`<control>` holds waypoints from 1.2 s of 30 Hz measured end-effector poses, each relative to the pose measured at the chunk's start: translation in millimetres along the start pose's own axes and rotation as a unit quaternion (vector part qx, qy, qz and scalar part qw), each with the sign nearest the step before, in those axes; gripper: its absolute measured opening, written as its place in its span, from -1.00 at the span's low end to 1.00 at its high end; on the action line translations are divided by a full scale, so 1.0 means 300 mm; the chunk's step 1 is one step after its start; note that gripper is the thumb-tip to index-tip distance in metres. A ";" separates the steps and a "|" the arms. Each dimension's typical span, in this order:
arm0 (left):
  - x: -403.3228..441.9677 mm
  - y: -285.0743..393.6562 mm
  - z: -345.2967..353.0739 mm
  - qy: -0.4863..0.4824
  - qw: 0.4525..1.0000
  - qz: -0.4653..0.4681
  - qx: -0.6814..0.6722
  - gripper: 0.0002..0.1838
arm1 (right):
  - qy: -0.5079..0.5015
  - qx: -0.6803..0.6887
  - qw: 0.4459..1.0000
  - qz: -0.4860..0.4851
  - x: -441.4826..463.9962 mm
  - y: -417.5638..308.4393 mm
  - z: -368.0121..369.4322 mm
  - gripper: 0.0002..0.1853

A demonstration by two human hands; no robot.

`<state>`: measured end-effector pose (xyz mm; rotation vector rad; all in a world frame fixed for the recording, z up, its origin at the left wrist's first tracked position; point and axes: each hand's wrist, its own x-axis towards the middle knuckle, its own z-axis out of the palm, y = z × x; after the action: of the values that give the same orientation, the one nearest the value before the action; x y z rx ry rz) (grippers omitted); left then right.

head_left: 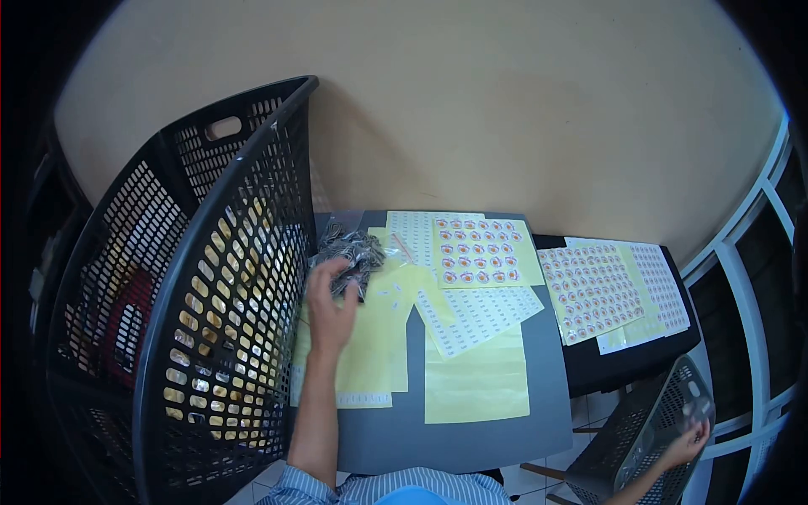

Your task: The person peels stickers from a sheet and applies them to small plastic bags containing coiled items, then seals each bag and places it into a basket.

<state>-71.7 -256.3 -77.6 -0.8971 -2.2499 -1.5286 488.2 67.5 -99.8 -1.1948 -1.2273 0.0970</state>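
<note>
My left hand (331,310), thumb and fingers apart, reaches over the near edge of a pile of small dark packets in clear plastic (349,252). Whether its fingertips touch the pile I cannot tell. Far to the right, my right hand (688,444) is at the rim of a grey basket (648,421), fingers pinched on a blurred clear plastic packet (697,411). Beside the dark pile lie yellow backing sheets (383,328) with a few loose white labels (396,290) on them. A clear zip bag (400,248) rests just right of the pile.
A tall black laundry basket (227,177) holding gold and clear packets stands close on my left. Sheets of round stickers (478,250) and small-print labels (480,316) cover parts of the grey table (379,442). More sticker sheets (593,295) lie on a black table at right.
</note>
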 end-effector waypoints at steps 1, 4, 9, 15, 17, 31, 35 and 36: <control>0.026 -0.036 -0.019 0.003 0.998 0.006 0.056 -0.64 | 0.022 -0.075 0.997 0.001 0.021 0.098 -0.066 -0.75; 0.064 -0.108 -0.009 -0.005 0.989 0.005 0.146 -0.55 | 0.087 -0.198 0.973 0.077 0.042 0.576 -0.281 -0.70; 0.095 -0.158 0.048 -0.058 0.972 0.012 0.228 -0.44 | 0.114 -0.289 0.939 0.146 -0.086 0.767 -0.398 -0.64; 0.131 -0.166 0.057 -0.025 0.987 0.012 0.157 -0.65 | 0.127 -0.450 0.872 0.144 -0.178 0.551 -0.210 -0.59; 0.133 -0.139 0.051 0.036 0.995 0.007 0.096 -0.69 | 0.135 -0.405 0.899 0.097 -0.210 0.420 -0.114 -0.59; -0.180 0.139 0.162 -0.171 0.797 -0.304 -0.493 -0.69 | -0.534 0.313 0.770 -0.153 -0.742 -1.048 0.558 -0.65; -0.192 0.123 0.170 -0.196 0.823 -0.267 -0.462 -0.69 | -0.617 0.360 0.697 -0.057 -0.835 -1.042 0.679 -0.80; -0.193 0.118 0.166 -0.211 0.828 -0.246 -0.458 -0.70 | -0.614 0.389 0.685 0.052 -0.858 -1.032 0.691 -0.86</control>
<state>0.7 -221.8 -103.1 -0.9628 -2.0364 -3.0573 67.1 -97.0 -71.8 -0.2846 -1.9137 1.5716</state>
